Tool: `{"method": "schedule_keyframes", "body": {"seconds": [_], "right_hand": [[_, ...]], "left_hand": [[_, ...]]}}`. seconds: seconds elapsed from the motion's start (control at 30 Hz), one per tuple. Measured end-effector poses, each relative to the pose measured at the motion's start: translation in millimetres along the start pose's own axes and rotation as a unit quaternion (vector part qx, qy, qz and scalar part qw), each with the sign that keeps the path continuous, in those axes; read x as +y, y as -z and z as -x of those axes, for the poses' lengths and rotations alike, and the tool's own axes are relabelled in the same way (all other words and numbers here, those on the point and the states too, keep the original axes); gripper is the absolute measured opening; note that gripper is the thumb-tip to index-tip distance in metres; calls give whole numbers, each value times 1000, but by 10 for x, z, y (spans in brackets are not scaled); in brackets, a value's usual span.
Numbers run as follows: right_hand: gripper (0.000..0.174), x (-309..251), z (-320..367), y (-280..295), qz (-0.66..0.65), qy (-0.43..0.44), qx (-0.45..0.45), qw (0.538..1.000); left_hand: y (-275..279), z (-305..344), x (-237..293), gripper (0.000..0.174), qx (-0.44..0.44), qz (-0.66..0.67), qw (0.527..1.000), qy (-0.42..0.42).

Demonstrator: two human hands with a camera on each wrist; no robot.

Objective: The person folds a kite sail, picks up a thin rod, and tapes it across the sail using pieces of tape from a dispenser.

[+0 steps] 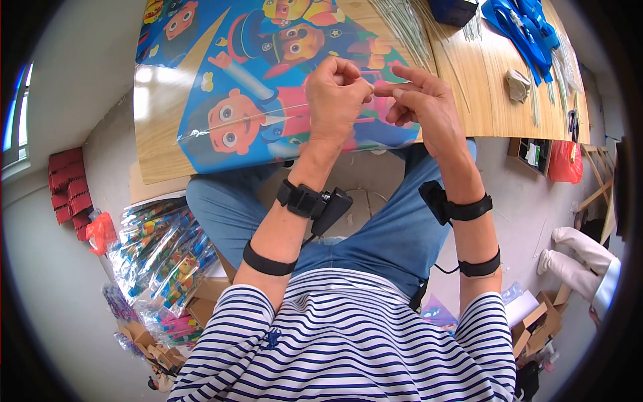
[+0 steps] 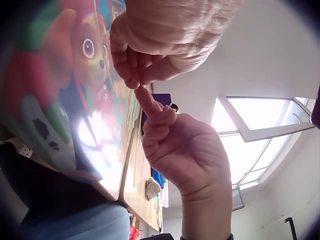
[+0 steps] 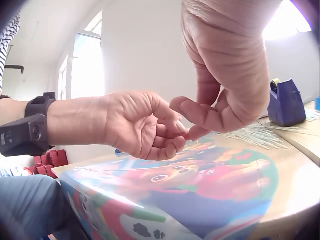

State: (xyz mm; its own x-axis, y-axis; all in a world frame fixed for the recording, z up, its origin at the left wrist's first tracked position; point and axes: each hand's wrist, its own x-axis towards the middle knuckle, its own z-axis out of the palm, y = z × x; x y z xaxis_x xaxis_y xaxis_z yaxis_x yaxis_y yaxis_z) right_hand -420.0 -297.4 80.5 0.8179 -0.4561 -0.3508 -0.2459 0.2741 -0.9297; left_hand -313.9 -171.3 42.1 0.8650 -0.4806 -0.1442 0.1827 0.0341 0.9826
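In the head view my left hand (image 1: 335, 97) is raised over a large glossy sheet (image 1: 228, 124) printed with cartoon figures. Its fingers curl in, with thumb and forefinger tips together. My right hand (image 1: 429, 107) meets them from the right, forefinger stretched out and its tip right at the left fingertips. The left wrist view has the right hand (image 2: 182, 145) below, with that forefinger pointing up to the left hand (image 2: 170, 40). Seen from the right wrist, the left hand (image 3: 142, 125) meets the right hand (image 3: 230, 75) at the fingertips; I cannot tell whether anything small is pinched there.
Thin pale sticks (image 1: 402, 30) lie behind the hands on the wooden table (image 1: 482, 94). A dark blue tape dispenser (image 3: 287, 105) stands at the back. Blue straps (image 1: 526, 33), a beige bundle (image 1: 518, 86) and scissors (image 1: 573, 124) lie to the right. Shiny plastic packets (image 1: 161, 261) are piled at left.
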Motion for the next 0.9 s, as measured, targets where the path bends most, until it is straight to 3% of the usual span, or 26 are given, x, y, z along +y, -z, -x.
{"method": "schedule_keyframes", "body": {"seconds": [0.37, 0.47, 0.57, 0.63, 0.73, 0.83, 0.9], "right_hand": [[50, 23, -2, -97, -17, 2, 22, 1000], [50, 10, 20, -119, -25, 2, 22, 999], [50, 6, 23, -124, -26, 5, 18, 999], [51, 0, 31, -128, -28, 6, 15, 999], [45, 49, -25, -78, -20, 13, 28, 999], [30, 199, -144, 4, 61, 31, 93, 993], [20, 281, -191, -43, 132, 25, 84, 987]], "left_hand": [[84, 37, 29, 21, -23, 55, 996, 60], [57, 51, 61, 19, -17, 54, 997, 43], [28, 43, -28, 20, -13, -2, 999, -31], [70, 15, -64, 19, -27, 2, 1000, -3], [124, -4, -70, 20, -43, 9, 999, 20], [164, -7, 11, 25, -39, 34, 998, 47], [191, -4, 28, 28, -38, 48, 996, 61]]}}
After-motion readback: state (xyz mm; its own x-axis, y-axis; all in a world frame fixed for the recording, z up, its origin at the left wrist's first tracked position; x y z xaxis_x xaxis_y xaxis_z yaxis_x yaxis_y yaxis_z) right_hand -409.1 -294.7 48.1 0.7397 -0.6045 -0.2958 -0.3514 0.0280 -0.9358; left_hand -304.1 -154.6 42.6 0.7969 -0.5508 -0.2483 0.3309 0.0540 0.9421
